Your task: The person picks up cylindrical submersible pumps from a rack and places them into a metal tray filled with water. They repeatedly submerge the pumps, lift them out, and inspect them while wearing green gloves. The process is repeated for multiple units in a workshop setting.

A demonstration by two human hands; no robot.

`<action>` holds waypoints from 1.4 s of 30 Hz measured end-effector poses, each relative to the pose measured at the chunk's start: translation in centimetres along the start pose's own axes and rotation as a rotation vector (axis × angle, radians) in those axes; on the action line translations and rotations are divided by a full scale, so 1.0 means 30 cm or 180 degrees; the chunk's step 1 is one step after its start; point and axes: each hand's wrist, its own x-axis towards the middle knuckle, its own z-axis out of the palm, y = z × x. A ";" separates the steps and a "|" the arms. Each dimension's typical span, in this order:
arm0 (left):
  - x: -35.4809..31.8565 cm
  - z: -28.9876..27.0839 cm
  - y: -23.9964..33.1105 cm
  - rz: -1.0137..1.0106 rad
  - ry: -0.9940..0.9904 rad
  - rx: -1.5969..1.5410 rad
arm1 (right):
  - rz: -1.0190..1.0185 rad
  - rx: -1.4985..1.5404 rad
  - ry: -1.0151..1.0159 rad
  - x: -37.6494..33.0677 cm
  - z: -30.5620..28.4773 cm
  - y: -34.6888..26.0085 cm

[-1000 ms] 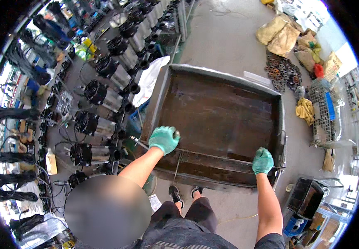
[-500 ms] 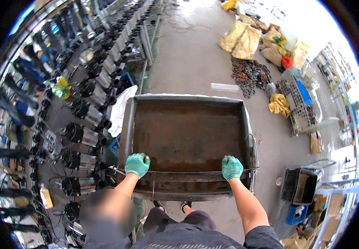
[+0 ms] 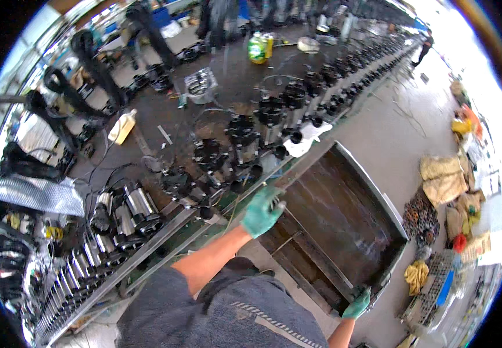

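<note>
The large, shallow, rust-brown metal tray (image 3: 343, 214) stands on the concrete floor (image 3: 396, 133) just beside the long dark desk (image 3: 216, 87). Both hands, in green work gloves, take it at one end, on two opposite corners; I judge this is so the wide load keeps its balance.

The left hand (image 3: 262, 210) is closed over the tray's rim at the corner next to the desk, its fingers (image 3: 274, 200) wrapped around the edge. The right hand (image 3: 357, 304) clasps the far corner near the lower edge of the view, also curled on the rim, though it is small there and partly hidden.

On the desk, rows of black and silver pump motors (image 3: 245, 139) stand close together. A white cloth (image 3: 306, 139) hangs over the desk edge near the tray. Further away on the floor lie tan sacks (image 3: 443, 177) and a heap of dark metal rings (image 3: 419, 217).
</note>
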 end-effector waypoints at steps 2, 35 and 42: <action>-0.068 -0.261 0.004 -0.0057 0.0421 0.0445 | 0.0234 0.0178 -0.0017 -0.083 -0.003 0.071; -0.085 -0.288 0.256 -0.2528 0.0159 -0.3521 | 0.0251 -0.0813 -0.1866 -0.483 0.765 -0.253; -0.260 -0.010 -0.079 -0.3699 -0.1262 -0.1944 | -0.0595 -0.2462 -0.0893 -0.429 0.520 -0.343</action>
